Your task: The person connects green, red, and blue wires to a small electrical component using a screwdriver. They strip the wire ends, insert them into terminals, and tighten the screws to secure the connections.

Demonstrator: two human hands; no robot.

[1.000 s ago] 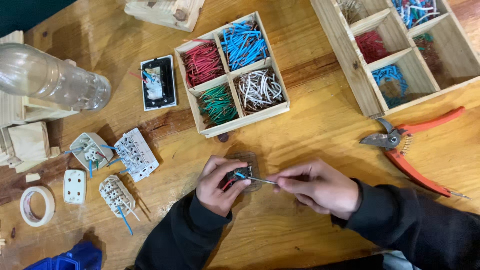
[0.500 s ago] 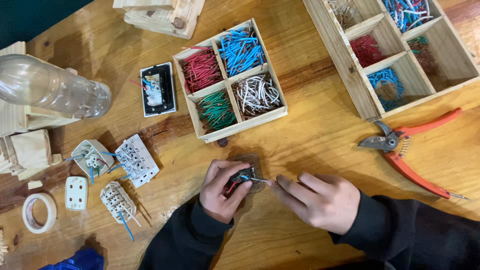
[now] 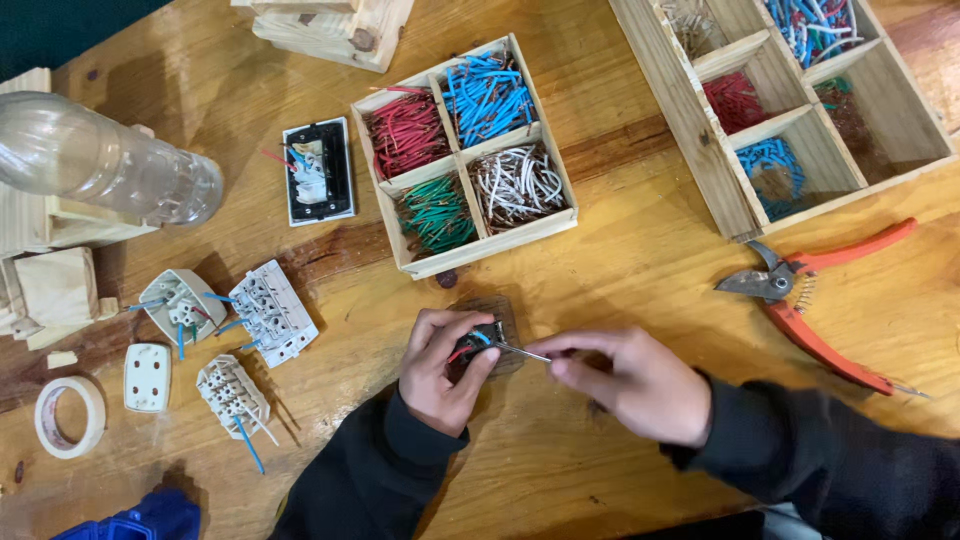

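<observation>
L hand [image 3: 440,368] gripping 1 small socket part [image 3: 478,340], R hand [image 3: 628,378] pinching 1 thin tool [image 3: 520,351]

You are looking straight down on a varnished wooden tabletop [image 3: 620,240], honey-coloured, with darker reddish grain bands running across it and a few knots. Light glares off the varnish near the upper left and along the right side. At the top left corner, a dark teal surface [image 3: 60,25] shows beyond the table's edge.
</observation>
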